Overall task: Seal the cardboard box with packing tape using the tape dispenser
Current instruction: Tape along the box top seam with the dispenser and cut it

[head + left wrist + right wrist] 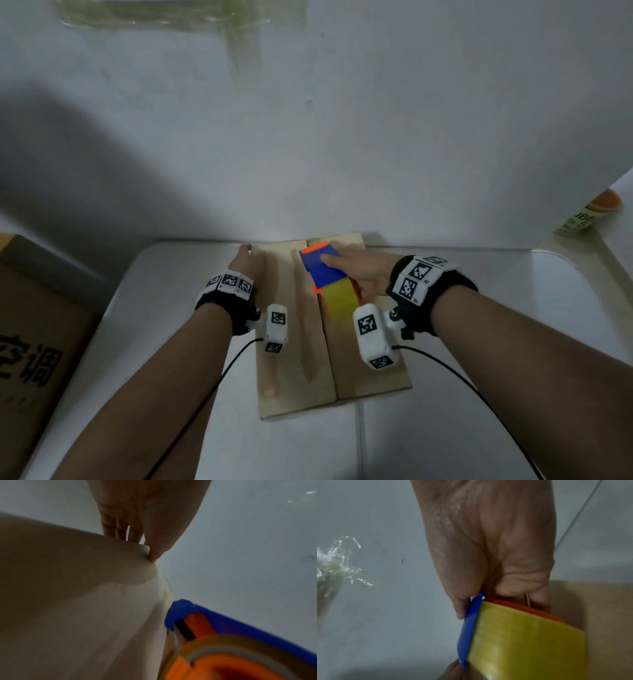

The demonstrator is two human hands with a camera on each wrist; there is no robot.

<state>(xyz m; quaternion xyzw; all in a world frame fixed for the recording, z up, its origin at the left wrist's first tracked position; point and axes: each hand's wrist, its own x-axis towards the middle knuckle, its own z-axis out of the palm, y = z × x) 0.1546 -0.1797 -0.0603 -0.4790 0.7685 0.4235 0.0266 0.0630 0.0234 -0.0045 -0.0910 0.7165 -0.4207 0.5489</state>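
A flat cardboard box [298,359] lies on the white table [479,308], flaps closed, with a seam running away from me. My right hand [359,270] grips a blue and orange tape dispenser [323,270] holding a yellow tape roll [339,301], set on the seam near the box's far end. In the right wrist view the right hand [488,547] wraps the dispenser [467,628] above the roll [522,635]. My left hand [245,262] holds the box's far left corner. The left wrist view shows this hand [142,520] with fingers curled over the box [77,601] edge, beside the dispenser [223,628].
A large brown carton [34,325] with printed characters stands left of the table. A cylindrical container with an orange cap [589,216] lies at the far right. A white wall rises right behind the box, with crumpled tape [171,17] stuck high on it. Black cables trail from both wrists.
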